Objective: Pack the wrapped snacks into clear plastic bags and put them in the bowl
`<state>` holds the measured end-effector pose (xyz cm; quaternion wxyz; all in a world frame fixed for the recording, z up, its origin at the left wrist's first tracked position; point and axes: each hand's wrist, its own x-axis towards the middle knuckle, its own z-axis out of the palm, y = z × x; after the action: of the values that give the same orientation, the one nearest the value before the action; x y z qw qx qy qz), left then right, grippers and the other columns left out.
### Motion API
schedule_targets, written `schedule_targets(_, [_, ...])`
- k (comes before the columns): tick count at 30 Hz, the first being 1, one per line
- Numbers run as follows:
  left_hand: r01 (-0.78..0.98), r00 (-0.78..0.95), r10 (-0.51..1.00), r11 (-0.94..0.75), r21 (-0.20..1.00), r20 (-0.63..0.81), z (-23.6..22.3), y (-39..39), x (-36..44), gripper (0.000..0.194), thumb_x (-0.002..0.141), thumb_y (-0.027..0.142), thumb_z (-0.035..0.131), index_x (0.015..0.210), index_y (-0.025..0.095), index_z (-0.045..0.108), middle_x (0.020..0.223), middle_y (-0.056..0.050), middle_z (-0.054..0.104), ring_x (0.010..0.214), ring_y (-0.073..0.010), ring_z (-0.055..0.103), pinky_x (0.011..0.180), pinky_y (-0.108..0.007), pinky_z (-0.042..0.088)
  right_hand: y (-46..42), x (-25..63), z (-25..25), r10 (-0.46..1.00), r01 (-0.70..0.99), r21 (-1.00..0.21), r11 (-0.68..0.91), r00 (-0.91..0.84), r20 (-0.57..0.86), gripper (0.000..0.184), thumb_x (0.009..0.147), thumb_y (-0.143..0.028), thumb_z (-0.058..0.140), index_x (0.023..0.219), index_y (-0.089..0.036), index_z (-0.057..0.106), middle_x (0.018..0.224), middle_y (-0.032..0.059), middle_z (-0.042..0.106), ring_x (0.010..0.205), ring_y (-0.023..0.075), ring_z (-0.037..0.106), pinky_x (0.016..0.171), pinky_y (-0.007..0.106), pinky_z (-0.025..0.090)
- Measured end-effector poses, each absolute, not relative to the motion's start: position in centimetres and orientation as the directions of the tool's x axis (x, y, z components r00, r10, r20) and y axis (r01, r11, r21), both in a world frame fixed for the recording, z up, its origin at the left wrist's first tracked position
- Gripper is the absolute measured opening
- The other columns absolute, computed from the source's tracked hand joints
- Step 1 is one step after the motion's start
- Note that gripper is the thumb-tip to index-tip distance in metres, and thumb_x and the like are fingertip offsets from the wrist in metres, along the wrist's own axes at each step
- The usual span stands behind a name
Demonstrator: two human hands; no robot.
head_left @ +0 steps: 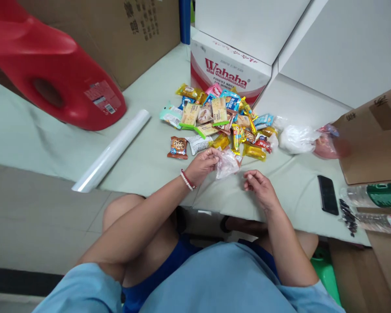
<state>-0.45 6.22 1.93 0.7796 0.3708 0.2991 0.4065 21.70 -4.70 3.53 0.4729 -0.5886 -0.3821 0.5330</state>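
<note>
My left hand (204, 165), with beaded bracelets at the wrist, pinches a clear plastic bag (227, 166) by its left edge. The bag looks crumpled and hangs just over the near side of the table. To its right is my right hand (259, 186), fingers curled, apart from the bag; whether anything tiny sits in its fingertips I cannot make out. Beyond both hands lies a heap of wrapped snacks (219, 111) in yellow, blue, pink and green packets. A brown cookie packet (177, 148) lies at the heap's left front, beside a white packet (198, 143).
Left on the table are a roll of clear film (114, 150) and a large red jug (61, 74). A Wahaba-printed water carton (228, 71) stands behind the snacks. To the right are white plastic bags (298, 139), a black phone (327, 195), plastic bottles (374, 195) and a cardboard box (374, 134).
</note>
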Motion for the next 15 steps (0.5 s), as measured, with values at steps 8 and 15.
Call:
schedule_targets(8, [-0.244, 0.633, 0.770, 0.298, 0.923, -0.081, 1.9, 4.9, 0.5, 0.032, 0.070, 0.039, 0.082, 0.086, 0.016, 0.066, 0.085, -0.004, 0.069, 0.079, -0.0153, 0.063, 0.076, -0.028, 0.048, -3.5, 18.9, 4.9, 0.956, -0.021, -0.957, -0.290, -0.041, -0.289, 0.038, 0.071, -0.055, 0.086, 0.086, -0.022, 0.074, 0.069, -0.0030, 0.059, 0.054, 0.0090, 0.035, 0.051, 0.024, 0.026])
schedule_targets(15, [-0.156, 0.251, 0.967, -0.007, 0.988, 0.047, 2.3, 4.7, 0.2, 0.033, 0.075, 0.038, 0.080, 0.089, 0.019, 0.057, 0.085, 0.001, 0.059, 0.077, -0.0119, 0.053, 0.070, -0.024, 0.043, -3.1, 17.2, 4.7, 0.952, 0.036, -0.995, -0.090, 0.296, -0.075, 0.028, 0.081, -0.048, 0.080, 0.086, -0.022, 0.071, 0.066, -0.0045, 0.051, 0.055, 0.0092, 0.032, 0.050, 0.025, 0.023])
